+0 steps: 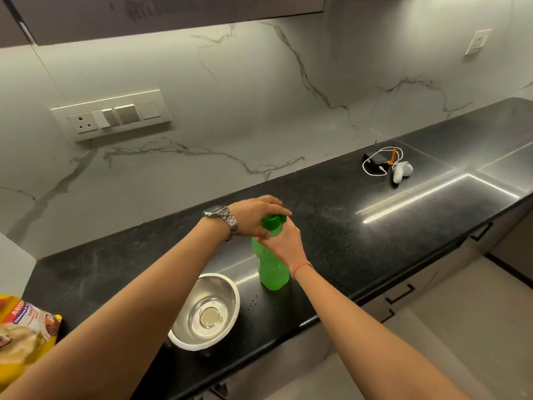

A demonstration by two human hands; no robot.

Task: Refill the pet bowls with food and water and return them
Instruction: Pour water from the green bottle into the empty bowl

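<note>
Black polished stone desk (360, 226) runs along a white marble-veined wall (230, 96); dark cabinet underside above, drawer fronts with dark handles below the front edge. Green bottle (272, 269) stands upright on the desk, between both hands. Left hand (256, 216) (watch on wrist) is curled over the green cap (272, 221); right hand (284, 241) wraps the bottle's neck and upper body. Steel bowl (206, 311) sits just below the left forearm, near the front desk edge, beside the bottle; contents hard to tell. Yellow food bag (23, 330) far left of the hands, cut off by the frame edge. Switch panel (111, 115) on the wall above-left. White cable and small black device (383, 164) well to the right of the hands. Bare desk stretches right of the hands, floor visible past the front edge.
</note>
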